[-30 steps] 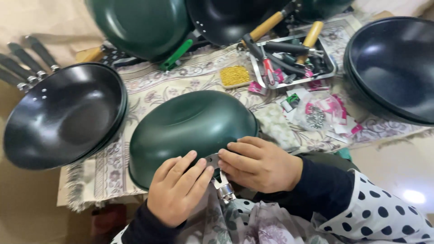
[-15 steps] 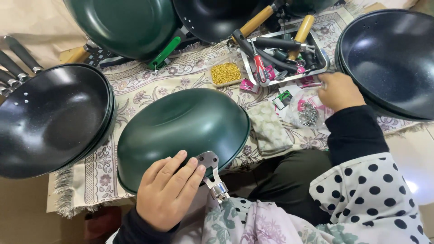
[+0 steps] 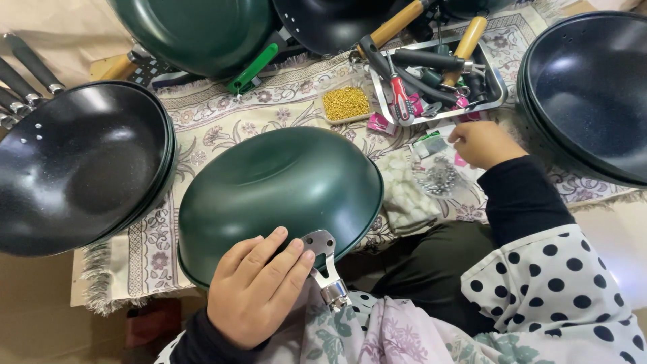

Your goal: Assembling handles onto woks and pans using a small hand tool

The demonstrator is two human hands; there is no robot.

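A: Far left, item one?
B: Stack of black pans [image 3: 81,165], open side up, on patterned cloth [image 3: 222,121]; dark handles [image 3: 27,74] fanned out at upper left

A: Next along, near edge?
B: Left hand [image 3: 253,286], palm down, fingers together and flat against rim of green wok [image 3: 280,195]; pressing, not clamped around anything

A: Position of wok?
B: Centre of cloth, upside down, domed underside up, near edge resting toward lap; metal handle bracket [image 3: 323,259] fixed at rim, just beside left fingertips, projecting down over floral fabric [image 3: 377,330]

A: Above wok?
B: Second green pan [image 3: 195,30] at top with green handle piece [image 3: 253,67]; another black pan [image 3: 337,20] beside it; small dish of yellow beads [image 3: 346,102] on cloth

A: Centre right?
B: Metal tray [image 3: 499,81] of tools: wooden handles, black grips, red screwdriver [image 3: 401,94]; pink packets [image 3: 381,125] near its lower edge

A: Right hand?
B: Right hand [image 3: 482,143], dark sleeve, reaching just below tray among small packets; fingers curled, tips hidden, cannot tell whether gripping anything; small heap of metal hardware [image 3: 438,178] just beneath

A: Far right?
B: Large black pans [image 3: 593,94], stacked, open side up
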